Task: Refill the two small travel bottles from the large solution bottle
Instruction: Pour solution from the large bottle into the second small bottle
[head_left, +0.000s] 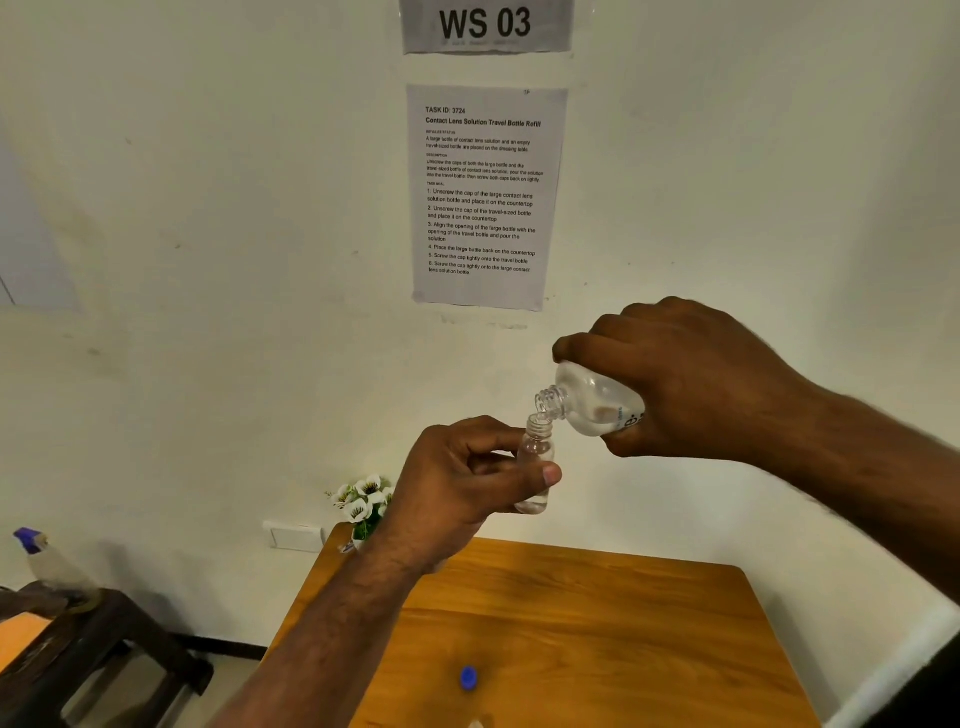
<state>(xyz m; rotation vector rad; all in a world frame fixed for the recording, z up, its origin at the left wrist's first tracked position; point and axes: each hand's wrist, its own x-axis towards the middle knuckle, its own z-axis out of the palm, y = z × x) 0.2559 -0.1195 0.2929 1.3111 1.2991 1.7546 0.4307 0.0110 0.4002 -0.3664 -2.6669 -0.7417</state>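
We saw the left hand (462, 478) clamped around a small clear plastic travel bottle (535, 467), thumb across its front, holding it upright and uncapped in the air. The right hand (691, 379) gripped a larger clear plastic solution bottle (597, 400) from above, tipped steeply so its open threaded neck pointed down and left, its mouth touching or just over the small bottle's mouth. A little clear liquid sat at the bottom of the travel bottle. The two hands were close together, right one higher and to the right of the left. Below both hands was a square orange-brown wooden table (597, 623), and on it, well below the left hand, a small round blue cap (468, 677). Just left of the left wrist stood a small pot of white artificial flowers (363, 501). Far left of the left arm, a clear spray bottle with a purple top (49, 564) sat on a dark wooden stool (93, 644). Above the hands, a printed instruction sheet (485, 197) hung on the white wall. We could not find a second travel bottle.
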